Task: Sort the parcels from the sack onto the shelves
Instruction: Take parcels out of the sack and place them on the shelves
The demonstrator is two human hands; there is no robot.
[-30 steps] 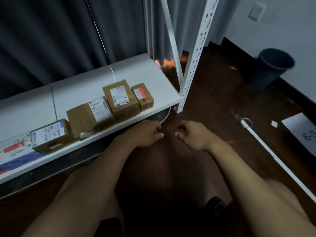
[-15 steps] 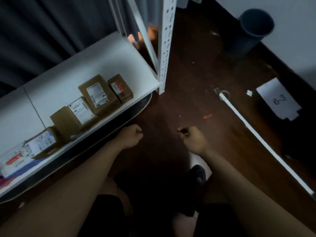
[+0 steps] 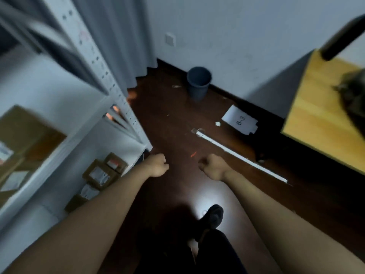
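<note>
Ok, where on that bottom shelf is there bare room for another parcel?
The bottom shelf shows a bare strip between the small box and the corner post. Toward the person it is crowded: cardboard boxes sit in a row along the front edge.

One head-worn wide view looks forward and down over the floor [image 3: 177,135] beside the shelves [image 3: 110,107].

Both bare forearms reach forward, side by side and apart. The left hand [image 3: 157,166] is curled into a loose fist, holding nothing; the right hand [image 3: 213,168] likewise has its fingers curled in, empty.
</note>
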